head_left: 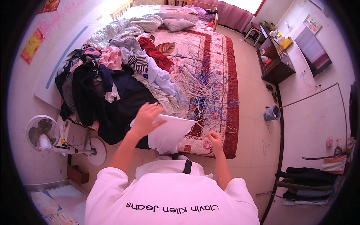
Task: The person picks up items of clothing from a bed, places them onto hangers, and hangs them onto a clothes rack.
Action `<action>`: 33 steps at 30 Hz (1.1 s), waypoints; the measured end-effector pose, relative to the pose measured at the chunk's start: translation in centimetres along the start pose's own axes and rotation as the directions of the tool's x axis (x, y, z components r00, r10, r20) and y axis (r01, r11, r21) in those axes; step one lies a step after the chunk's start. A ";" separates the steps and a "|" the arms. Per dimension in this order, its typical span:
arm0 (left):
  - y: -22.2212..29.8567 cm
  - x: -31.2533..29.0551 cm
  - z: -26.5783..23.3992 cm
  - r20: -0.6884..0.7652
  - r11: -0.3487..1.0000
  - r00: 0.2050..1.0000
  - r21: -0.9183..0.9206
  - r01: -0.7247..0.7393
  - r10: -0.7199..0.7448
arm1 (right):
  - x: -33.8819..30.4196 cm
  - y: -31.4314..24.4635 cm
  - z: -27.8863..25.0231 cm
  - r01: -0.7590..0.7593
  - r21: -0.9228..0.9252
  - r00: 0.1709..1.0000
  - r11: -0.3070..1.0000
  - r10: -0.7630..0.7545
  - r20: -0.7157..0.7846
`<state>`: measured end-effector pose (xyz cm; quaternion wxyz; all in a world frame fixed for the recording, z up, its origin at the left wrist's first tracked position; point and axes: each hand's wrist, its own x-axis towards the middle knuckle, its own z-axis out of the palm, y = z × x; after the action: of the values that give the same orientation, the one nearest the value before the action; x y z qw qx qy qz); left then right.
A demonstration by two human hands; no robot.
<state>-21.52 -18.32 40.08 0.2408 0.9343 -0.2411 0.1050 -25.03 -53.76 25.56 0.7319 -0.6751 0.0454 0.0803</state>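
Note:
A white garment (168,134) hangs in front of me at the near edge of the bed, its upper edge stretched out to the right. Over its upper left part is my left hand (147,119), thumb and fingers apart; whether it touches the cloth I cannot tell. To the right of the garment, my right hand (214,141) is closed in a pinch. What its fingers hold is too small to make out. A thin wire hanger (227,131) lies close beside that hand. Beyond it spreads a tangled heap of blue, white and pink hangers (204,84).
Dark and light clothes (112,86) are piled across the bed's left side. A standing fan (43,131) is at the left. On the right are a blue bin (271,113), a dark desk (275,63) and hanging clothes (307,183). One hanger (265,147) lies on the floor.

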 end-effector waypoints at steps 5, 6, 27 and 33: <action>-2.2 -0.9 -2.2 0.149 0.894 0.916 -0.207 0.398 -0.373 | 1.2 -0.7 -2.2 0.084 -0.054 0.996 0.995 -0.085 -0.023; -2.8 -0.8 -2.1 0.185 0.865 0.908 -0.280 0.416 -0.376 | 1.4 -0.4 -2.9 0.085 -0.030 0.995 0.996 -0.086 -0.048; -1.2 -0.6 -5.2 -0.555 0.897 0.744 -0.420 0.136 -0.373 | 1.5 -1.6 0.8 0.267 -0.298 0.951 0.917 -0.300 -0.071; -1.3 -1.5 -6.2 -0.607 0.963 0.754 -0.237 0.128 -0.250 | 2.5 -2.2 3.7 0.254 -0.056 0.965 0.966 -0.257 -0.057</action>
<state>-22.71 -13.62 44.46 0.4005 0.8383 -0.0588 0.3653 -22.34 -50.12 27.62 0.7178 -0.6950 -0.0204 -0.0353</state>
